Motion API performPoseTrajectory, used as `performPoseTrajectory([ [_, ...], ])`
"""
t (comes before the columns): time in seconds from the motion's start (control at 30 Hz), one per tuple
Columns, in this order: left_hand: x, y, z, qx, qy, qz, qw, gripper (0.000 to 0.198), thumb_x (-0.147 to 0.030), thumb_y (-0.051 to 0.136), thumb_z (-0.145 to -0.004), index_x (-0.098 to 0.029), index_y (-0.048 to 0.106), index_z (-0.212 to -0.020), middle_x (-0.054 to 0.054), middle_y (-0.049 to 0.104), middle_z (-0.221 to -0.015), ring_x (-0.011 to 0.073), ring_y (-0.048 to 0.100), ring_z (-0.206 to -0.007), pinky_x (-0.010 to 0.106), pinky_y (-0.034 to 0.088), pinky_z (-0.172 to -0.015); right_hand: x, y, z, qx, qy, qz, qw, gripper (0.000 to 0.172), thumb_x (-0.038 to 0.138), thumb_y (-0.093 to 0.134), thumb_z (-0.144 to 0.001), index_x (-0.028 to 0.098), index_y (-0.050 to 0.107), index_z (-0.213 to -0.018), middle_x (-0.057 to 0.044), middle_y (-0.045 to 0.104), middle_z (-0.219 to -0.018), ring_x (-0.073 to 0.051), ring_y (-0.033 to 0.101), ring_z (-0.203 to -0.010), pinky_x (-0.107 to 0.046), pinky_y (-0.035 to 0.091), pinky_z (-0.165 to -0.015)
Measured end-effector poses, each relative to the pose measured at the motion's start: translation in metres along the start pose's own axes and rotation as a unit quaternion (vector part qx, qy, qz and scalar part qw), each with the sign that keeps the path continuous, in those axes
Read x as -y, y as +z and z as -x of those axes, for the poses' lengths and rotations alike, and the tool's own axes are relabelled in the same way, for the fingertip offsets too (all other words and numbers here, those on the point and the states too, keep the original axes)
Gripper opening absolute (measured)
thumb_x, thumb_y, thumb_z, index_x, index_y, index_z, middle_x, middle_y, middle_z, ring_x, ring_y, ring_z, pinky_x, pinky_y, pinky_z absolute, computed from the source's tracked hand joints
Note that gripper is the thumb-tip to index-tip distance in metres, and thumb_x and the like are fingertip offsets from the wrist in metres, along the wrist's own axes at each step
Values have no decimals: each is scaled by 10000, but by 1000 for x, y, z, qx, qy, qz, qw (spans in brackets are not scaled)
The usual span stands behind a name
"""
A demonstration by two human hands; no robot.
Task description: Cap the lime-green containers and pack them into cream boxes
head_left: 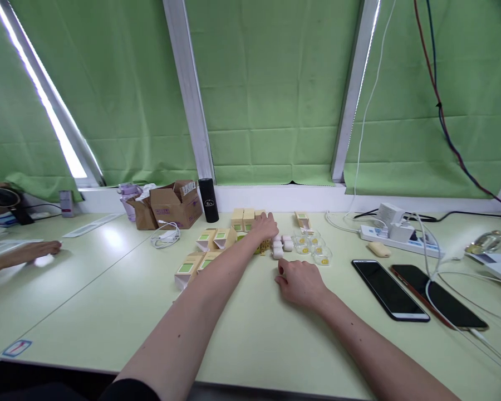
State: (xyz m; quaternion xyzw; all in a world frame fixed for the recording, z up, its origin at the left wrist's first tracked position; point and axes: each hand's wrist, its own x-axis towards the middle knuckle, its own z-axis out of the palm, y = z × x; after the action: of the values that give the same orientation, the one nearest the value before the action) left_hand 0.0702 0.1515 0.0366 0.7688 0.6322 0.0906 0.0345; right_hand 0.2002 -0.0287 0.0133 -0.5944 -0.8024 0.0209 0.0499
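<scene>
My left hand (pixel 264 227) reaches to the back of the table with its fingers stretched out, over the right end of a row of small kraft boxes (pixel 237 216). Its forearm hides part of the boxes. Beside it lie small pale pink blocks (pixel 278 252) and several clear rounded pieces with yellow centres (pixel 304 243). In front of the pink blocks my right hand (pixel 303 282) rests on the table, fingers curled in. Whatever may be inside it is hidden. More kraft boxes with green labels (pixel 186 268) stand left of my left forearm.
Two phones (pixel 390 289) and a power strip (pixel 401 240) with trailing cables lie at right. One kraft box (pixel 303 221) stands behind the clear pieces. A cardboard box (pixel 177 206) and black tumbler (pixel 209 200) stand back left. Another person's hand (pixel 45 249) is far left.
</scene>
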Motion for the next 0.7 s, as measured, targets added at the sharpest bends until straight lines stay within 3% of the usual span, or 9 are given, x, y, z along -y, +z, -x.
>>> performPoseTrajectory([
  [0.3,-6,1,-11,23,-33,29,999,462,-371,456,-951,-167,417,-1364,267,431,-1506,401,586,-1291,503,499,-950,0,0,0,1,-4,-3,1000,240,358,539,-955,212,637,-1119,-134,756,-1029,-330,723,-943,-359,451,-732],
  [0.57,-9,2,-18,19,-50,42,998,507,-398,447,-958,-164,366,-1401,284,386,-1548,398,543,-1338,500,485,-965,1,1,1,-6,-5,-10,1000,214,351,564,-949,206,640,-1088,-127,756,-1009,-312,726,-938,-338,443,-729],
  [0.7,-8,2,-21,7,-33,40,999,497,-381,434,-967,-141,379,-1398,298,455,-1487,385,622,-1230,503,492,-939,0,2,0,-7,-5,-9,1000,209,354,568,-950,214,634,-1090,-125,755,-1015,-315,725,-943,-344,443,-727],
])
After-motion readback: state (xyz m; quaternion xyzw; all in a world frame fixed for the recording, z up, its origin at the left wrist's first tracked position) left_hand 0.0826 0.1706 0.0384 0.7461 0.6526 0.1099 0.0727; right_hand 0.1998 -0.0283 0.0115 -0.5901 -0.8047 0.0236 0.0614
